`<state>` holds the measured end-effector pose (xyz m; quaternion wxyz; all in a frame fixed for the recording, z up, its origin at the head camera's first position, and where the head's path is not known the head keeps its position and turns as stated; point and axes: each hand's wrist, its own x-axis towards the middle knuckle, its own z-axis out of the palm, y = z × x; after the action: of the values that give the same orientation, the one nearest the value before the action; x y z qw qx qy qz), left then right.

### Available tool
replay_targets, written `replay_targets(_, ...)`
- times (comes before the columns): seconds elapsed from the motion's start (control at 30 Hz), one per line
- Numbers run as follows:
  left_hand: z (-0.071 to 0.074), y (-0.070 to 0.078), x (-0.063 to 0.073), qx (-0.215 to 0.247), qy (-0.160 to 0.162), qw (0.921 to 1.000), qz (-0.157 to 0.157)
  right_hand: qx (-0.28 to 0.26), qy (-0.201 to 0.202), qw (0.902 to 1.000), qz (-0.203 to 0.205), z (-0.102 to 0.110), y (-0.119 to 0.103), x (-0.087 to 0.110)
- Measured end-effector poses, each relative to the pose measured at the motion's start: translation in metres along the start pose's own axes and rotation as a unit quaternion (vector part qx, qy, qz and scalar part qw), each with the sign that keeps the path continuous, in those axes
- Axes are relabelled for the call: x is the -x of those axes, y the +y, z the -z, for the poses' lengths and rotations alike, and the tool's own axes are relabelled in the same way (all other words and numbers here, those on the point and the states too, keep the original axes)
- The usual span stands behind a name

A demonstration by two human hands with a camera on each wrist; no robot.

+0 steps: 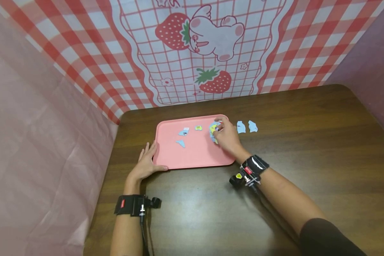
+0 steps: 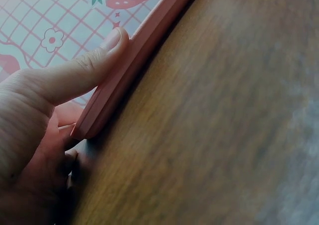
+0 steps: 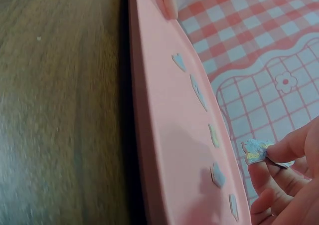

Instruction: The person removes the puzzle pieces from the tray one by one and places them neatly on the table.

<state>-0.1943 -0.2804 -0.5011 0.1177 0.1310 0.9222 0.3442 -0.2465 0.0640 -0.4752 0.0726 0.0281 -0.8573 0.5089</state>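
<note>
Pink tray (image 1: 192,156) lies on the table, and my left hand (image 1: 145,165) holds its near left corner. In the left wrist view the thumb (image 2: 92,63) lies over the pink rim, with the other fingers partly hidden behind the corner. Over the tray's right end, my right hand (image 1: 227,137) pinches a blue-and-yellow printed puzzle piece (image 3: 256,150) between thumb and fingers. Loose in the tray are a pale blue piece (image 1: 181,143), a blue-and-white piece (image 1: 184,132) and a small yellow piece (image 1: 198,128). More pieces (image 3: 218,175) lie nearer the right hand.
Right of the tray, two light blue pieces (image 1: 241,127) lie on the brown wooden table (image 1: 307,153). A red-and-white checked cloth (image 1: 83,46) with strawberries hangs along the back edge, and a pale pink cloth (image 1: 41,142) hangs at the left.
</note>
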Motion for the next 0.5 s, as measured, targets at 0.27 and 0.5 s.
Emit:
replay_targets(0.27, 0.0, 0.0, 0.0, -0.002, -0.001, 1.0, 0.0, -0.007, 0.006, 0.9998, -0.016, 0.013, 0.006, -0.001)
replay_targets(0.5, -0.001, 0.0, 0.0, -0.001, -0.001, 1.0, 0.005, 0.015, 0.02, 0.9996, -0.017, 0.03, 0.014, -0.003)
